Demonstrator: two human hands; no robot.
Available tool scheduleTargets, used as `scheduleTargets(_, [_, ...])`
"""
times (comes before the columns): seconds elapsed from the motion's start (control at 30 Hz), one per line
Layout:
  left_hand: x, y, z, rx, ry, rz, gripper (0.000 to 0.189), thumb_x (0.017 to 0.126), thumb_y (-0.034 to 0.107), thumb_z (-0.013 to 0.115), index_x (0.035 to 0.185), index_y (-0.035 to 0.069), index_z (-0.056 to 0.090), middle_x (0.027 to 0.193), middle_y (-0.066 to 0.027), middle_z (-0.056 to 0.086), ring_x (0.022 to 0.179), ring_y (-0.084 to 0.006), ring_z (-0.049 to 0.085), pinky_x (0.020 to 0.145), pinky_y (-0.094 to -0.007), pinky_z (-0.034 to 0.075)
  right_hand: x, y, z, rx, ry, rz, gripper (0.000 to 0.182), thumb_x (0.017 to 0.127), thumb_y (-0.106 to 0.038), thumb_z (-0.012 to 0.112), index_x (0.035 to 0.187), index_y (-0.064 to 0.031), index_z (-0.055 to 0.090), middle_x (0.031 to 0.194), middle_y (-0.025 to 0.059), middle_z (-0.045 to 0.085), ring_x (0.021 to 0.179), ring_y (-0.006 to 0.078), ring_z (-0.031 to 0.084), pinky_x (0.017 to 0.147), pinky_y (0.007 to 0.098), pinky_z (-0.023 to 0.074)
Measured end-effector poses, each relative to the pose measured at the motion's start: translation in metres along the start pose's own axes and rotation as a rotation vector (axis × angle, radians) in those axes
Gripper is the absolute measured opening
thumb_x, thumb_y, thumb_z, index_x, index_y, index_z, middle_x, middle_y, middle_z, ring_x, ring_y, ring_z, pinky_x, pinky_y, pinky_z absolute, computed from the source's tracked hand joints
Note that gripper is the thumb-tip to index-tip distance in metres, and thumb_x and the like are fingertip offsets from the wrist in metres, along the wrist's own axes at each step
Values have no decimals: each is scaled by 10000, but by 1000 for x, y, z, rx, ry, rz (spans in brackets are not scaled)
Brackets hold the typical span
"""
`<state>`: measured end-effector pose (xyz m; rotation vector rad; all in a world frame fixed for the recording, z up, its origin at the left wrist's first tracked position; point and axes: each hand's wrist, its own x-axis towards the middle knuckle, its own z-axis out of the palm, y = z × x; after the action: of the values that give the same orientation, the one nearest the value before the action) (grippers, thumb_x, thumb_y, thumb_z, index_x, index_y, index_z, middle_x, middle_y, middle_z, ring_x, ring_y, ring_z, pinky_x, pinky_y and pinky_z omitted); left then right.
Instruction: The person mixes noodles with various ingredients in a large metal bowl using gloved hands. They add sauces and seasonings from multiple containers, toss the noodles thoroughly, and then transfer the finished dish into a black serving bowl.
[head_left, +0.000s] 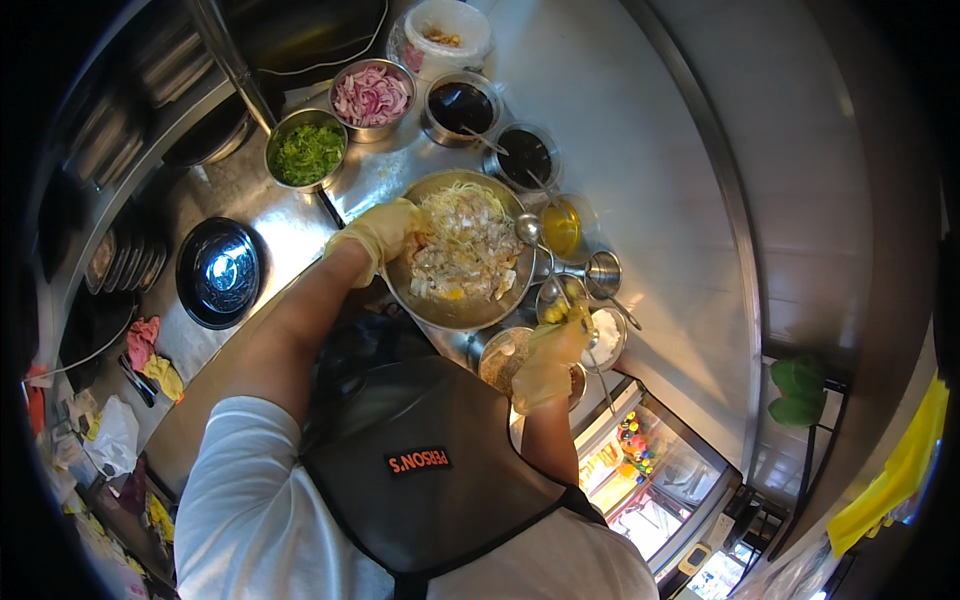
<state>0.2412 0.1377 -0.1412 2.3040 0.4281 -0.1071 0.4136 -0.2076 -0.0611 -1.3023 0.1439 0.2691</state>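
Observation:
My left hand (381, 231), in a thin yellowish plastic glove, grips the left rim of a wide metal bowl (457, 319), its fingertips inside near the food. In the bowl lie pale fine shreds (480, 199) above a moist, whitish chopped mixture (465, 259). My right hand (551, 364), gloved likewise, is at the lower right, its fingers closed on a metal spoon (553, 289) over a small container of yellow pieces (559, 309); the exact grip is partly hidden. A round metal ladle head (528, 228) overlaps the bowl's right rim.
Around the bowl stand containers of chopped greens (306, 155), sliced red onion (373, 96), dark sauces (460, 107), yellow oil (561, 227), white powder (604, 339) and brown grains (501, 360). Leftward sits a black bowl (219, 274); cloths (144, 341) lie below it. A glass case (660, 480) is lower right.

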Motion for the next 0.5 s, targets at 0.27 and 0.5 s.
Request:
scheduleTargets(0.27, [11,-9,4,99,12,-17,344,1065,169,703,1385,165,831,1284,-256,827,1204,-490,802,1053,-521,645,68,3,-9,-99,70,-112,327,1228,-311,716,1397,-35,765,1014,58,762,799,132,639,711,272,547])
scheduleTargets(0.5, [7,-9,-35,82,2,-11,268,1059,172,691,1246,132,879,1302,-292,816,1222,-500,800,1046,-551,650,77,11,20,-231,293,-254,608,1175,-221,796,1728,-116,566,1106,66,724,828,128,667,673,296,581])
